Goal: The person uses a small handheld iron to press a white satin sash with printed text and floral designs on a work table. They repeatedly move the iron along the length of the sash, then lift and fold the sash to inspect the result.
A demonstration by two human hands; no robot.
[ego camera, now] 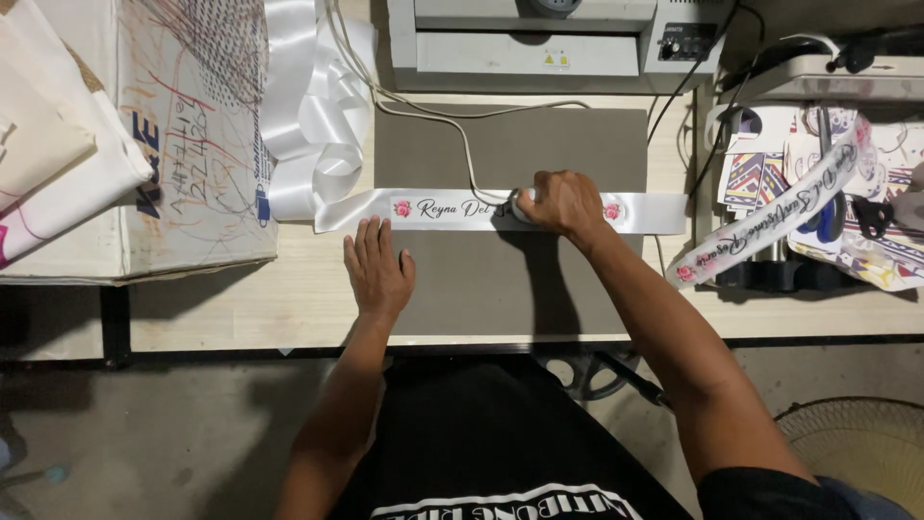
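A white satin ribbon [443, 209] with black script lettering and a pink rose print at each end of the text lies flat across a grey mat [510, 144]. My right hand [560, 202] is closed around a small white corded tool [521, 204] pressed on the ribbon, near the right rose. The tool's white cord [462, 135] runs up toward the back of the table. My left hand [377, 265] lies flat, fingers spread, on the mat just below the ribbon's left part, its fingertips at the ribbon's edge.
Loose ribbon [308, 106] piles at the back left beside a scribbled cardboard box [183, 144]. A grey machine [539, 43] stands behind the mat. At the right, another printed ribbon [770, 217] drapes over a second machine [818, 77]. The wooden table's front edge [289, 337] is near me.
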